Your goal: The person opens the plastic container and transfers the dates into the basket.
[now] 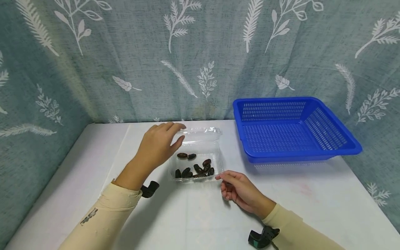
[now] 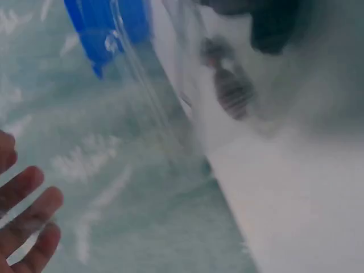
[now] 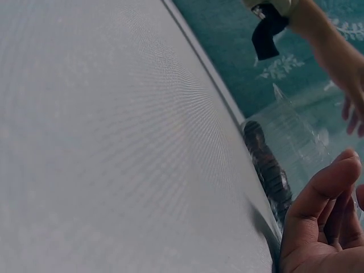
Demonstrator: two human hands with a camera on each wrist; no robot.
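A clear plastic clamshell container (image 1: 223, 158) lies on the white table, its hinged lid (image 1: 203, 134) tipped back toward the curtain. Several dark brown dates (image 1: 198, 169) lie inside, most along the front side; in the left wrist view the dates (image 2: 233, 94) are blurred. My left hand (image 1: 159, 144) hovers over the container's left back part, thumb and fingers spread apart near the lid, holding nothing. With thumb and index finger, my right hand (image 1: 240, 191) pinches the container's front right corner. In the right wrist view the right hand's thumb (image 3: 335, 176) stands close to the fingers.
A blue plastic basket (image 1: 272, 139) stands at the back right of the table (image 1: 206, 215), right of the container. A green curtain (image 1: 140, 69) with white leaf prints hangs behind and along the sides. Black wrist-worn devices (image 1: 150, 189) sit by both sleeves.
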